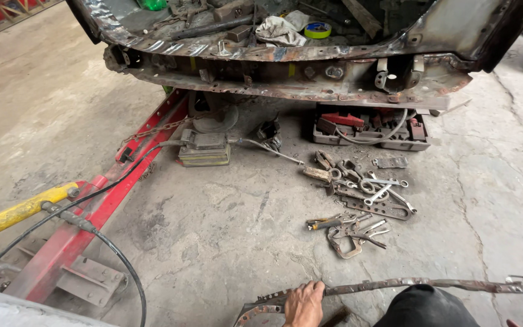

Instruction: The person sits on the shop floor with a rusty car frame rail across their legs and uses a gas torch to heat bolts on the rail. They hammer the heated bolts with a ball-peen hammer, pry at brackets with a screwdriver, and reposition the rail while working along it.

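Hand in view (304, 304): one hand is seen at the bottom edge, fingers curled over a long rusty metal strip (407, 283); which hand it is can hardly be told from this angle, though it is probably the left.
Grip: the fingers are wrapped down onto the strip near its bent, perforated end, pinching it rather than spread; the thumb side is hidden.
Other hand: not seen in the picture, so its grip cannot be told.
Strip position: it is laid low across the concrete floor (231, 230), running from the hand out to the right edge, and appears to be steadied there across a dark-clothed knee (428, 306).
Loose tools (358, 203): wrenches, clamps and pliers are scattered on the floor just ahead of the hand, seemingly kept within reach.
Tool tray (370, 127): it is set under the rusted car body (286, 66), near the work.
Red frame rail (92, 206): it is laid at the left, with a black hose (116, 257) and a yellow bar (19, 212) crossing it.
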